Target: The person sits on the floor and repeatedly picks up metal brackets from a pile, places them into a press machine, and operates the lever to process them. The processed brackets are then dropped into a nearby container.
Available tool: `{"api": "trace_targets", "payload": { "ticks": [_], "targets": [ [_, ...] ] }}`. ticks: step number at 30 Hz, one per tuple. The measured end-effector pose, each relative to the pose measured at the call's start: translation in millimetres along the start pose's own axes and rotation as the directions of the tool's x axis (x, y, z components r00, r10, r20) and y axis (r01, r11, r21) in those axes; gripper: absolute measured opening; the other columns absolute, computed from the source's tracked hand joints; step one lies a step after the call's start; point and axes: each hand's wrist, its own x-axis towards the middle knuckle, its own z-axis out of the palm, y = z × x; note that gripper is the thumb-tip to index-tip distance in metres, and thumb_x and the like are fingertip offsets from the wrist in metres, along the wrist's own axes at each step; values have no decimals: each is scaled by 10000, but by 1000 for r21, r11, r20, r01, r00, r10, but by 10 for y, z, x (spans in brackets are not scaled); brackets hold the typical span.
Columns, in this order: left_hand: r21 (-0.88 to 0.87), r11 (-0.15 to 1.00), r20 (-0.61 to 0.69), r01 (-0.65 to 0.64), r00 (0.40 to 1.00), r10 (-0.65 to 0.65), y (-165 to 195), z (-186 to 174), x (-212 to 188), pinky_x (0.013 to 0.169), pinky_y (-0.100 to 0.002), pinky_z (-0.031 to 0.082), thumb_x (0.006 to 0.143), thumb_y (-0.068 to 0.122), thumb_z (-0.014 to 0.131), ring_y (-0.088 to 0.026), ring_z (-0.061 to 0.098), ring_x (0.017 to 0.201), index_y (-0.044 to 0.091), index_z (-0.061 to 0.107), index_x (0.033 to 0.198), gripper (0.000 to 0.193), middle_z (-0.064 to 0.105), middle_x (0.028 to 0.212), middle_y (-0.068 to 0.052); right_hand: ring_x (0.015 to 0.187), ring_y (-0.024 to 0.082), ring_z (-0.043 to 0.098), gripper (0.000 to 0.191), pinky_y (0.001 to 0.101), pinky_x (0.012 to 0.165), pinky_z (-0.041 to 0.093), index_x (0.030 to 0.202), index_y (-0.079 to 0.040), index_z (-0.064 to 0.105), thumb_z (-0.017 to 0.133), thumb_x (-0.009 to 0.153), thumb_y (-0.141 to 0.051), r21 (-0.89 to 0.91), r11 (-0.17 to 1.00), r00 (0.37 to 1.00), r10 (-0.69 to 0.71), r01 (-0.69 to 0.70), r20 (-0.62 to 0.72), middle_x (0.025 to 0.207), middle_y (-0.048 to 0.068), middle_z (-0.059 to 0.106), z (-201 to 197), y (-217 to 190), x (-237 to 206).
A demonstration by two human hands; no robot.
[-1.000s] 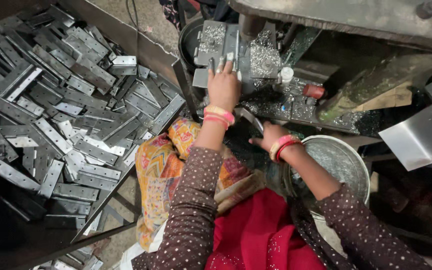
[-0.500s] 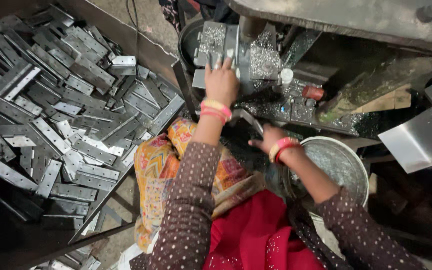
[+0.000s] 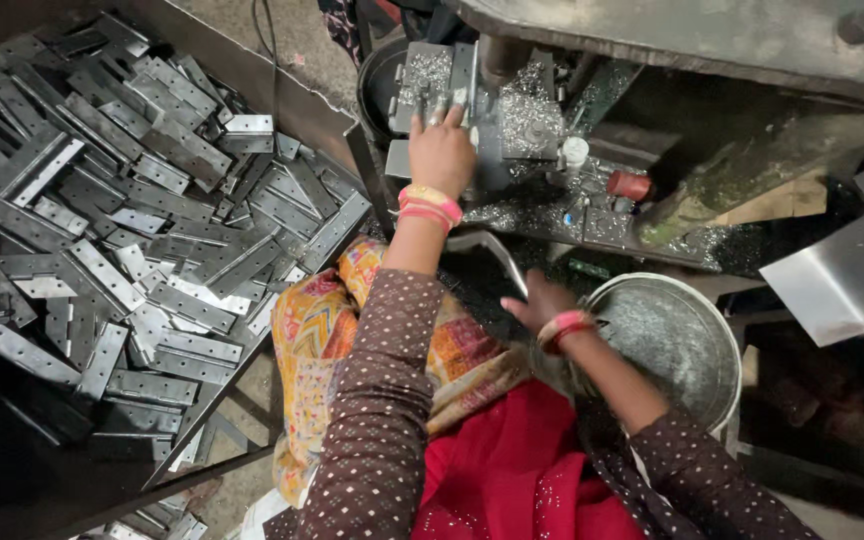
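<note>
My left hand (image 3: 442, 150) reaches forward onto the drill machine's bed (image 3: 512, 120), fingers pressed over a flat metal hinge plate (image 3: 422, 85) lying among bright metal shavings. My right hand (image 3: 540, 302) is lower, above my lap and beside the round metal bowl (image 3: 692, 350). It grips one end of another grey hinge plate (image 3: 492, 255), which slants up to the left. Both wrists carry pink and orange bangles.
A big heap of grey hinge plates (image 3: 122, 210) fills a slanted tray on the left. A red-capped part (image 3: 632, 185) and a white knob (image 3: 574, 152) sit on the machine bed. A bent steel sheet (image 3: 842, 280) stands at right.
My right hand has dropped a little toward my lap with the hinge plate in it. My left hand stays on the plate at the machine, shifted slightly forward.
</note>
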Motion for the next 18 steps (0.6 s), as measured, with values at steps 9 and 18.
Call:
{"api": "trace_targets", "payload": {
  "ticks": [9,18],
  "targets": [
    [108,988,-86,-112,989,122,435,-412,-1217,1121,-526,371,943,175,573,-286,551,1284,41,736,1056,240,631,1346,-128,1121,433,591,676,517,947,509,1323,-46,516,769,892,-502,195,961,822,-54,198,-567,1284,227,554,-370,-90,-117],
    [-243,967,-11,-79,997,78,435,-735,-913,900,-514,499,1026,183,561,-306,636,973,32,615,1127,190,609,1196,-156,1257,470,484,695,538,1081,416,1377,24,484,772,947,-440,107,935,578,-117,339,-808,1341,285,480,-316,-8,-140]
  ]
}}
